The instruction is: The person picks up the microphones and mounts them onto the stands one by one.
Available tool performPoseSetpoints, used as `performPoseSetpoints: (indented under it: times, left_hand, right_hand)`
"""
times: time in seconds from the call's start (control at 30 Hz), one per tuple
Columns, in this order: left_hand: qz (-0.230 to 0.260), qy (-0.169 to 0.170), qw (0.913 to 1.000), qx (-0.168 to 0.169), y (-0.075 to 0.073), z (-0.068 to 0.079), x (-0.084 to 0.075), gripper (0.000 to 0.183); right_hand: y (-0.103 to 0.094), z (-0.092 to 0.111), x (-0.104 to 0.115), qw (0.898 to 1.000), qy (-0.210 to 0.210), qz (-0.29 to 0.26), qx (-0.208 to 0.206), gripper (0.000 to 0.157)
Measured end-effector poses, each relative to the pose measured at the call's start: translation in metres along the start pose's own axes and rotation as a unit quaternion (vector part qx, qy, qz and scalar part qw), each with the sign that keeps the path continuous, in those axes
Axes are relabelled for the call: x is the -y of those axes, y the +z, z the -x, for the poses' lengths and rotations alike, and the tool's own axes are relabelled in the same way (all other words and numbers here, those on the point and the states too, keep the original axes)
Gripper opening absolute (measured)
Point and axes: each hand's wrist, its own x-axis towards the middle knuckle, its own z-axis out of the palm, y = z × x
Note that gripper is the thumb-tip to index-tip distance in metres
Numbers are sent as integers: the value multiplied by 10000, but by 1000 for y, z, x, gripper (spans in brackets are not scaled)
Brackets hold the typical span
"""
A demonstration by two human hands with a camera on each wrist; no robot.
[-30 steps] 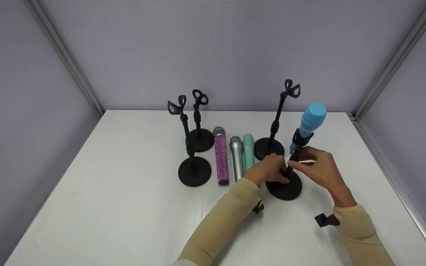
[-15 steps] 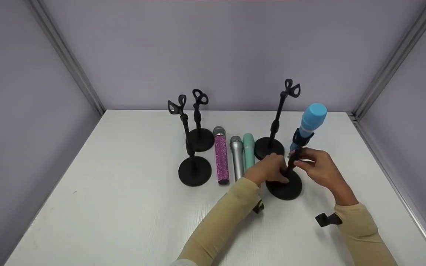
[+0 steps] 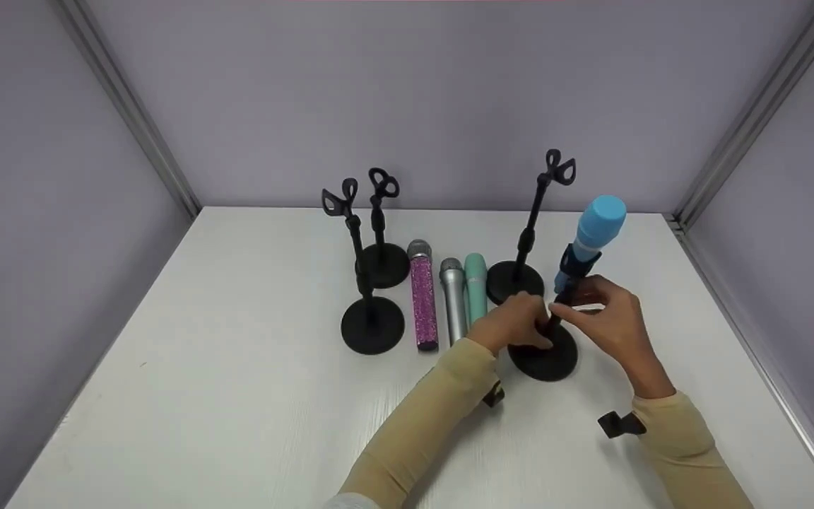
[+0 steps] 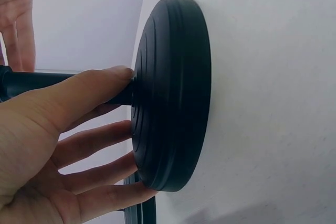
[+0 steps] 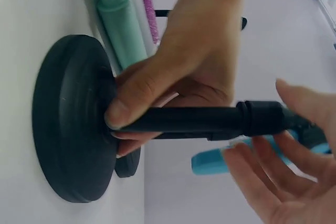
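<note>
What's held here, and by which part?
The stand with the blue mic: left hand grips its pole just above the base. Whether the right hand, higher up, grips is unclear.

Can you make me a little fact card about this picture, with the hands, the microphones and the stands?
Left hand: grips the pole of a black microphone stand down by its base
Right hand: thumb and fingers around the same pole, higher up
Blue microphone: tilted in that stand's clip, head up
Lying on the white table: glittery pink microphone, silver microphone, mint-green microphone
Stands with empty clips: front-left stand, back-left stand, back-right stand
Hidden: the silver and mint-green microphones' lower ends, in the head view
</note>
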Motion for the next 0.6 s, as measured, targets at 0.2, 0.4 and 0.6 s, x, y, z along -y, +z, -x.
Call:
performPoseSetpoints:
  times: [0.2, 0.4, 0.6]
  left_hand:
    - [9, 50, 10000, 6, 1, -1, 1, 17]
    - [-18, 3, 10000, -20, 0, -1, 0, 18]
    - [-29, 43, 10000, -61, 0, -2, 0, 18]
  right_hand:
    - [4, 2, 2, 9994, 2, -187, -291, 30]
    - [0, 0, 3, 9987, 142, -421, 234, 25]
    - [0, -1, 2, 9968, 64, -593, 527, 28]
